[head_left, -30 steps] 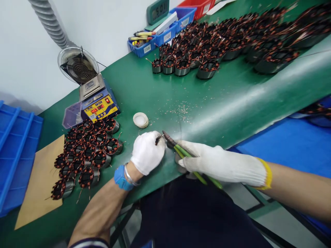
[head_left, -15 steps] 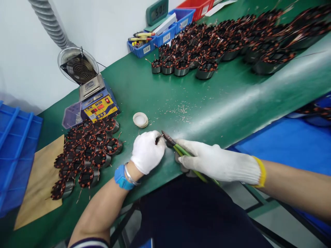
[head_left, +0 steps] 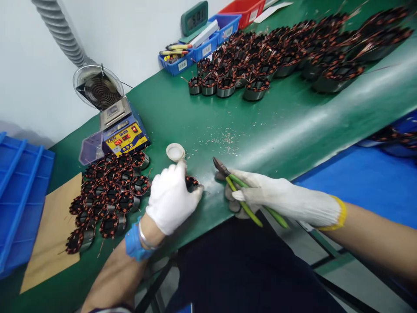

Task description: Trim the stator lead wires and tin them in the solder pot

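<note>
My left hand [head_left: 172, 198], in a white glove, is closed around a copper-wound motor stator [head_left: 191, 182] at the front of the green bench. Its thumb and fingers cover most of the ring. My right hand [head_left: 267, 193], gloved in white with grey fingertips, holds green-handled wire cutters [head_left: 241, 191]. The cutters point up and left, their dark jaws a short way right of the stator and apart from it. Beyond my left hand sits a small round white dish [head_left: 175, 152]. Tiny copper clippings [head_left: 226, 138] are scattered behind the hands.
Several stators [head_left: 112, 191] stand at left beside a yellow-blue solder pot [head_left: 125, 134] with a fume hood [head_left: 99, 87]. Many more stators [head_left: 257, 89] fill the back right. Blue bins [head_left: 177, 65], a clock [head_left: 194, 18] and a red bin [head_left: 243, 12] line the wall.
My left hand has turned and shifted left, bringing the stator into view. My right hand has drawn the cutters away to the right, and their handles have spread apart.
</note>
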The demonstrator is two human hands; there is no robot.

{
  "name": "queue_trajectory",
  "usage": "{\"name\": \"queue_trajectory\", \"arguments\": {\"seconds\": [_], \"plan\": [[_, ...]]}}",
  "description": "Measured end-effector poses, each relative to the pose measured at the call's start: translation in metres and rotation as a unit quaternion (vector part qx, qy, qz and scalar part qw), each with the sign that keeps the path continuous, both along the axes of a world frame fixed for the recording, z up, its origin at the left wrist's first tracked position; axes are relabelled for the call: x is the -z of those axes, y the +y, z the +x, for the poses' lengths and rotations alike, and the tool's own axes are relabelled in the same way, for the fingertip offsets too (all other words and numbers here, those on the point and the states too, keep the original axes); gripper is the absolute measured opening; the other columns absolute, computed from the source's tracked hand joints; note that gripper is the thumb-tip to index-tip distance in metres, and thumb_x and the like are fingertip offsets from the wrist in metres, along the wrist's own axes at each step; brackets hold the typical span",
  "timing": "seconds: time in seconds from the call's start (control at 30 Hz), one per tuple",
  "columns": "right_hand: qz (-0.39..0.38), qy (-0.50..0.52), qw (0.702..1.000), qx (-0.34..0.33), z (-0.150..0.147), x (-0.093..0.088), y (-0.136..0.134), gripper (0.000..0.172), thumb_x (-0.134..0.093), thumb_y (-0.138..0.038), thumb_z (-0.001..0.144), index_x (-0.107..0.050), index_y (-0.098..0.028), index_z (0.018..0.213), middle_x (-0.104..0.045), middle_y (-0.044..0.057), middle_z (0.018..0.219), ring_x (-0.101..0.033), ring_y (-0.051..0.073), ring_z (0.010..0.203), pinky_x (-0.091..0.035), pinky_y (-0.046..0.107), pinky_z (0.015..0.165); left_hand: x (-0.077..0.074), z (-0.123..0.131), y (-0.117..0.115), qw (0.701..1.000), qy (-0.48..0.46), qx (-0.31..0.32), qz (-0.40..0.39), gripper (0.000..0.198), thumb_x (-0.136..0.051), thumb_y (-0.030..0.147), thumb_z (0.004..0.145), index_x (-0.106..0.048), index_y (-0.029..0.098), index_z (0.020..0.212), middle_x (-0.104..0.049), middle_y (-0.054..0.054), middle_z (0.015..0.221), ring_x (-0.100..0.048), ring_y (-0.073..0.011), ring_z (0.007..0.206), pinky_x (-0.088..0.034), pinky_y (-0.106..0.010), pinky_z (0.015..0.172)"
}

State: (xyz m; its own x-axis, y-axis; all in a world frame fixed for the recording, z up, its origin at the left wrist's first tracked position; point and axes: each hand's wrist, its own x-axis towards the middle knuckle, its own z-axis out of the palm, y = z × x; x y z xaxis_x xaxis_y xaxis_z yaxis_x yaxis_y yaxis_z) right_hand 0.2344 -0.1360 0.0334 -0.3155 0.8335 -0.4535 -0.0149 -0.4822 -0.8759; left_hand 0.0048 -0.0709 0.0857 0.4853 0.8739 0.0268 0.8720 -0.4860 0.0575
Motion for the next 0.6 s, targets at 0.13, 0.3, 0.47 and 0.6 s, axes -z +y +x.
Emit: {"name": "queue_trajectory", "arguments": {"seconds": [0.13,0.3,0.47,0.6], "plan": [[-0.010,0.029,0.999,-0.010,-0.002,-0.001,-0.002,0.058,-0.077,-0.058,0.074,-0.052,-0.021,0.111,-0.063,0.003,0.085,-0.062,0.019,0.070,-0.050,0.030,0.061,0.009,0.002,-0.002,0.988,-0.031,0.130,0.072,0.040,-0.072,0.033,0.083,-0.066,0.017,0.119,-0.064,-0.017,0.140,-0.056,-0.0393,0.133,-0.047,-0.055,0.111],[-0.030,0.077,0.995,-0.054,-0.009,-0.007,-0.009,0.055,-0.082,-0.056,0.072,-0.051,-0.021,0.101,-0.058,0.001,0.085,-0.058,0.016,0.072,-0.050,0.029,0.064,0.034,0.005,0.000,0.979,-0.065,0.188,0.043,0.010,-0.061,0.014,0.086,-0.068,0.021,0.088,-0.076,-0.008,0.105,-0.062,-0.0334,0.125,-0.046,-0.053,0.112],[-0.051,0.120,0.990,-0.052,-0.010,-0.012,-0.018,0.058,-0.085,-0.054,0.069,-0.052,-0.021,0.105,-0.055,0.001,0.088,-0.059,0.016,0.079,-0.051,0.028,0.066,0.043,0.009,-0.002,0.982,-0.113,0.144,0.054,0.007,-0.059,0.017,0.091,-0.065,0.021,0.091,-0.071,-0.007,0.091,-0.067,-0.0260,0.095,-0.055,-0.044,0.094],[-0.063,0.108,0.991,-0.044,-0.008,-0.008,-0.022,0.062,-0.083,-0.057,0.071,-0.053,-0.020,0.111,-0.058,0.002,0.089,-0.061,0.018,0.080,-0.053,0.031,0.070,0.041,0.008,-0.003,0.982,-0.067,0.168,0.043,0.007,-0.064,0.019,0.087,-0.066,0.020,0.094,-0.073,-0.010,0.105,-0.065,-0.0294,0.104,-0.053,-0.045,0.093]]}}
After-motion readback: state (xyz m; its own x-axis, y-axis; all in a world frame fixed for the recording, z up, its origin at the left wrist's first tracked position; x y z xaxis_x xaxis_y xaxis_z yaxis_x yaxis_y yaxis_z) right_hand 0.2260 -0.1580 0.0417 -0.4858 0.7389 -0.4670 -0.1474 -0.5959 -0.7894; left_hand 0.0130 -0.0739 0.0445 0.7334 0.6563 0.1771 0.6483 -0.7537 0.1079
